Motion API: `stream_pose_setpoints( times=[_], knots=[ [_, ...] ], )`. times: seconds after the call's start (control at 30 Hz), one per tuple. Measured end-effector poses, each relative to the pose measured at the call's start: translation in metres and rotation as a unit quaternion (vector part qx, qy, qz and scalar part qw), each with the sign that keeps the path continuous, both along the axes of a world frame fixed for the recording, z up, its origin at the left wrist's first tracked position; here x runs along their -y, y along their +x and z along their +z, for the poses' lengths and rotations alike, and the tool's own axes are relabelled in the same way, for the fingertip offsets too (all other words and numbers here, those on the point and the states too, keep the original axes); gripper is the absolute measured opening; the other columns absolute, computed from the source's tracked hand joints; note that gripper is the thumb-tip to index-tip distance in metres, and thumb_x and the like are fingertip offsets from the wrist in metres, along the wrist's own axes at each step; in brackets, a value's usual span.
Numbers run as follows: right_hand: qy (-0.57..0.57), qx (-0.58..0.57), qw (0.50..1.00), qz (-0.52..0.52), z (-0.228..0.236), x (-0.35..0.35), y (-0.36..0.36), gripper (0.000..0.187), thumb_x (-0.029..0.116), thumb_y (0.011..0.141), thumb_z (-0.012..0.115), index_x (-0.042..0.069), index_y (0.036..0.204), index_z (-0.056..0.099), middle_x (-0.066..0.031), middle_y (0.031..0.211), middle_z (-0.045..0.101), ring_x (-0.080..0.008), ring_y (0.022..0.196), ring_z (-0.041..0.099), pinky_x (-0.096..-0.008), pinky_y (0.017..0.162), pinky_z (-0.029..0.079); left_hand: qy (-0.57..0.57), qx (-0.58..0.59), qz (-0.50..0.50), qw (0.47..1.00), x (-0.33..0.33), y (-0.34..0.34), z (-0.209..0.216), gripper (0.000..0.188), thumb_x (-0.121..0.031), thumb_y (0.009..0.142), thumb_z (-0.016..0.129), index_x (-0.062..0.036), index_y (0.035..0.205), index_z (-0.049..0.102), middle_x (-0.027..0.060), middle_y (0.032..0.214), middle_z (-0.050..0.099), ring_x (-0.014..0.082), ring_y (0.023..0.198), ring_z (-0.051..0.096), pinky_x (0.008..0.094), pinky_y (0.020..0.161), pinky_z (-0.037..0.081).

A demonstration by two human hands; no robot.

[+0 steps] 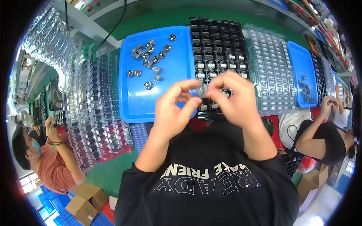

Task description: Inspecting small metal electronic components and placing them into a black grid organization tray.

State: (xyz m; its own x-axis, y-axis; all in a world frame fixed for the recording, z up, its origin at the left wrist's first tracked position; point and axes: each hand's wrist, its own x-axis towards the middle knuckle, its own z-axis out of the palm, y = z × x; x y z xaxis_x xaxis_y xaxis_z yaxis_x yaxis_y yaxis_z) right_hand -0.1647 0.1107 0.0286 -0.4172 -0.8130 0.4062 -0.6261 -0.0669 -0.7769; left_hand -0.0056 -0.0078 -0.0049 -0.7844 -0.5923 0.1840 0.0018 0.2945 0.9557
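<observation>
My left hand (171, 109) and my right hand (237, 98) meet over the near part of a black compartment tray (217, 39). Between their fingertips is a small shiny grey part (201, 90), blurred, its exact kind unclear. My left thumb and forefinger close on it from one side; my right fingers pinch it from the other. Several silvery round metal parts fill the tray's nearer pockets, while the farther pockets look dark. To the left lies a blue plastic tray (173, 67) with loose metal parts (156, 59), some round, some with a block-like end.
Clear plastic trays of metal parts stand at right (269, 71) and left (94, 109). Another blue tray (301, 71) is farther right. Co-workers sit on the left (56, 162) and right (324, 143). Cardboard boxes (86, 203) are at lower left.
</observation>
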Motion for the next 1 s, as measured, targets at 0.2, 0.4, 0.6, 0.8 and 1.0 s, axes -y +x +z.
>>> stream_pose_setpoints(
  times=[0.2, 0.4, 0.6, 0.8, 1.0],
  knots=[
    [0.206, -0.262, 0.933, -0.134, -0.038, 0.033, -0.097, 0.008, 0.011, 0.084, 0.069, 0.005, 0.089, 0.066, -0.0137, 0.090, 0.066, -0.0337, 0.090, 0.065, -0.0443, 0.078, 0.053, -0.373, 0.244, 0.151, 0.882, 0.057, -0.016, -0.013, 0.043, -0.006, 0.076, 0.077, -0.0045, 0.118, 0.066, 0.0162, 0.116, 0.062, 0.0355, 0.106, 0.060, 0.0450, 0.093, 0.049],
    [0.259, -0.213, 0.941, -0.033, -0.049, 0.042, -0.117, 0.018, 0.015, 0.081, 0.072, 0.005, 0.096, 0.071, -0.0144, 0.094, 0.070, -0.0335, 0.093, 0.068, -0.0439, 0.081, 0.055, -0.364, 0.262, 0.114, 0.886, 0.081, -0.021, -0.030, 0.024, -0.002, 0.076, 0.076, -0.0020, 0.099, 0.069, 0.0168, 0.106, 0.065, 0.0367, 0.099, 0.064, 0.0425, 0.087, 0.052],
    [0.215, -0.137, 0.902, -0.348, -0.037, -0.029, -0.282, 0.035, 0.028, 0.079, 0.079, 0.004, 0.104, 0.071, -0.0180, 0.102, 0.073, -0.0324, 0.094, 0.071, -0.0390, 0.084, 0.055, -0.308, 0.302, 0.155, 0.889, 0.079, -0.009, -0.015, 0.021, -0.006, 0.079, 0.072, -0.0034, 0.100, 0.068, 0.0145, 0.095, 0.069, 0.0309, 0.090, 0.067, 0.0395, 0.081, 0.053],
    [0.264, -0.072, 0.846, -0.458, -0.070, -0.066, -0.379, 0.032, 0.029, 0.076, 0.083, 0.006, 0.092, 0.068, -0.0165, 0.098, 0.073, -0.0347, 0.098, 0.069, -0.0413, 0.086, 0.054, -0.239, 0.158, 0.204, 0.936, 0.085, -0.003, -0.014, 0.016, 0.004, 0.086, 0.066, -0.0026, 0.099, 0.070, 0.0087, 0.097, 0.068, 0.0167, 0.086, 0.067, 0.0301, 0.074, 0.054],
    [0.196, -0.081, 0.890, -0.404, -0.070, -0.067, -0.380, 0.018, 0.023, 0.083, 0.072, 0.006, 0.091, 0.074, -0.0168, 0.090, 0.073, -0.0332, 0.089, 0.071, -0.0413, 0.082, 0.055, -0.038, 0.003, 0.221, 0.975, 0.085, 0.005, -0.026, 0.012, 0.000, 0.094, 0.061, -0.0008, 0.105, 0.066, 0.0049, 0.098, 0.062, 0.0115, 0.079, 0.060, 0.0243, 0.067, 0.051]
  ],
)
